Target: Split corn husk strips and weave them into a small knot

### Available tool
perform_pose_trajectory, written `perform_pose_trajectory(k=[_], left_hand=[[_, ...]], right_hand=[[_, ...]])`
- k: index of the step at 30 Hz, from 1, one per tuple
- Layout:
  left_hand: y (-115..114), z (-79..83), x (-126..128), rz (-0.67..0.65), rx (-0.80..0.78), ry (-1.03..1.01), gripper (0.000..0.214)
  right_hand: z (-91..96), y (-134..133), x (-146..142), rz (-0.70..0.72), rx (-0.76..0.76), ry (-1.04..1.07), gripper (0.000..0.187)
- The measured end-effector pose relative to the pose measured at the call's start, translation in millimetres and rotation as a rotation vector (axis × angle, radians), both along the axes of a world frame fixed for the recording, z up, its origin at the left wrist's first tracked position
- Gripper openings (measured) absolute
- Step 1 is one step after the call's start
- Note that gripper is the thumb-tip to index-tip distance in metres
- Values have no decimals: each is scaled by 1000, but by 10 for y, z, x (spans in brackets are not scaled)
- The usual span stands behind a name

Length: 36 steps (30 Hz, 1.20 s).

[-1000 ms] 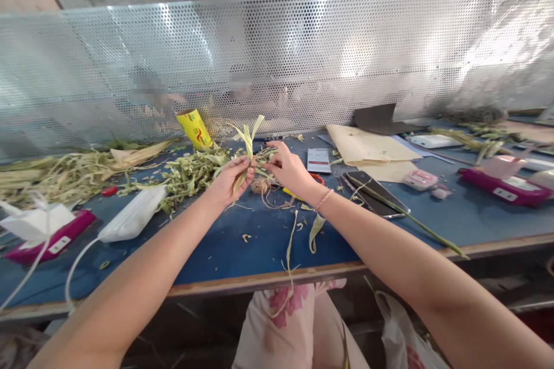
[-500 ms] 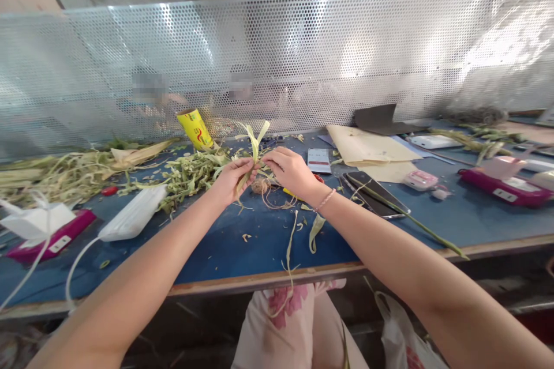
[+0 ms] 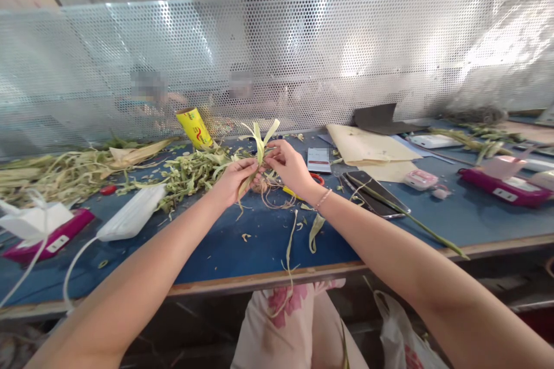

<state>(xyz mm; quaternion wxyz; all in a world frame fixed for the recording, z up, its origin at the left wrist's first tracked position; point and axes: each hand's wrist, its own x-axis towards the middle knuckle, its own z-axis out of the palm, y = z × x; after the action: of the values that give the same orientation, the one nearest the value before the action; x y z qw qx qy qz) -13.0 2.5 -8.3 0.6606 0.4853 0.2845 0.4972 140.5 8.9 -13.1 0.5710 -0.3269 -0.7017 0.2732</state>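
Above the middle of the table, my left hand point(image 3: 237, 180) is closed round a small bundle of pale green leaf strips point(image 3: 260, 141). The strip tips fan out upward, and longer ends hang below the fingers. My right hand point(image 3: 289, 166) is closed in a pinch against the bundle's right side; whatever sits between its fingertips is too small to make out. Under the hands lies a small ball of twine point(image 3: 261, 185), partly hidden, with loose loops of thin cord point(image 3: 277, 205) to its right.
Leaf scraps point(image 3: 194, 176) and dried strips point(image 3: 56, 176) heap at left, near a yellow tube point(image 3: 194, 128) and white power adapter point(image 3: 132, 213). At right lie a phone point(image 3: 383, 199), brown paper point(image 3: 372, 144) and a purple power strip point(image 3: 506, 187). A perforated metal screen point(image 3: 298, 63) stands behind.
The bundle has shifted slightly right and its upper strips spread wider. My right hand has lifted a little, its fingers less bunched. My left hand keeps its hold.
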Motion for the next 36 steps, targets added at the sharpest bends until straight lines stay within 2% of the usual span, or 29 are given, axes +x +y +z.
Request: perform_pose_trajectory(k=[3, 7, 11, 17, 21, 25, 28, 31, 36], left_hand=[[-22, 21, 14, 1, -5, -5, 7], [-50, 42, 33, 46, -29, -3, 5], [-51, 57, 42, 122, -36, 0, 7], [-53, 65, 64, 171, -8, 47, 3], [-75, 61, 83, 202, 16, 103, 7], [-101, 72, 101, 226, 19, 125, 8], [-113, 84, 111, 251, 11, 135, 8], [-112, 89, 118, 278, -7, 148, 7], [-88, 57, 111, 279, -17, 167, 5]], right_hand=[[-16, 9, -17, 0, -14, 40, 33], [-8, -5, -18, 11, -6, -29, 16], [11, -44, -25, -41, 41, -102, 20], [-12, -24, -28, -21, 97, -89, 17], [-19, -4, -7, -89, 172, -191, 17], [-15, -21, -2, -101, 206, -269, 20], [-18, -29, -10, -85, 162, -244, 22], [-26, -7, -23, -44, 46, -147, 22], [-17, 35, -48, 95, -145, 54, 20]])
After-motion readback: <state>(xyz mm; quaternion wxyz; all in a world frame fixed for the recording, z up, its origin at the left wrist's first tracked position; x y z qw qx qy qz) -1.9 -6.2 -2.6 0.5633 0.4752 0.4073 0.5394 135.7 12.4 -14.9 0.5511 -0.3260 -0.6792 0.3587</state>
